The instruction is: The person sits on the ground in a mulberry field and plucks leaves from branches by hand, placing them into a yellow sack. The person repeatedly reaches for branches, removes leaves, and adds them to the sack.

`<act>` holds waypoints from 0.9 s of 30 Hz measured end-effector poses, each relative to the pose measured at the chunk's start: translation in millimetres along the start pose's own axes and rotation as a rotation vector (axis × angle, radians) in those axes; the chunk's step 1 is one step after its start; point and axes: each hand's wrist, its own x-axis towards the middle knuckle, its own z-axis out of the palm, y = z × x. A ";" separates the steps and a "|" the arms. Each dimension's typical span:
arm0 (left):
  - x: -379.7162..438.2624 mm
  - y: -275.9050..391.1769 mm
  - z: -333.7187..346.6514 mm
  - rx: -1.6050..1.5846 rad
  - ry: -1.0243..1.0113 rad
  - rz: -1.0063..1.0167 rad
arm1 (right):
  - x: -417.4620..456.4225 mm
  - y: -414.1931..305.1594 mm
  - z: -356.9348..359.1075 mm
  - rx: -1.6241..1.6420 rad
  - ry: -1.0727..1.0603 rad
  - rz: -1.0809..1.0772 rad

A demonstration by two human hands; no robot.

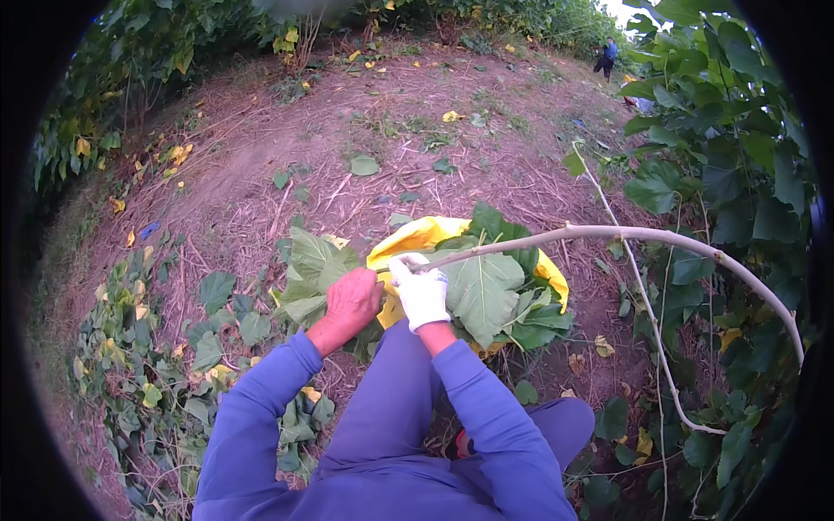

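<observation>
My right hand [420, 290], in a white glove, grips a long bare branch [586, 232] near its leafy end. The branch arches away to the right. My left hand [352, 296] is bare and closed around the same branch just left of the glove, where green leaves [316, 264] spread out beyond the fist. Directly below and behind the hands lies a yellow bag [423, 233], its mouth open and packed with large green leaves [487, 286]. The glove and leaves hide much of the bag.
Leafy bushes [690, 156] crowd the right side, with a thin bare stem [642, 286] crossing there. Cut leaves [215, 332] and vines cover the ground at left. Dry stalks litter the soil [293, 163]. A person [607, 58] stands far off at the upper right.
</observation>
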 end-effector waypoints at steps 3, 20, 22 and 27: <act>-12.6 -0.9 13.1 -0.026 -0.019 0.153 | 6.2 -4.6 3.4 0.219 0.075 0.059; 138.9 95.0 63.2 -0.133 0.227 0.565 | 71.3 -115.6 -132.5 0.318 0.165 -0.046; 153.4 117.7 75.1 -0.254 0.298 0.607 | 74.3 -117.8 -139.4 0.315 0.146 -0.066; 151.2 155.6 109.7 -0.549 0.327 0.601 | 77.4 -107.6 -149.6 0.357 0.102 -0.082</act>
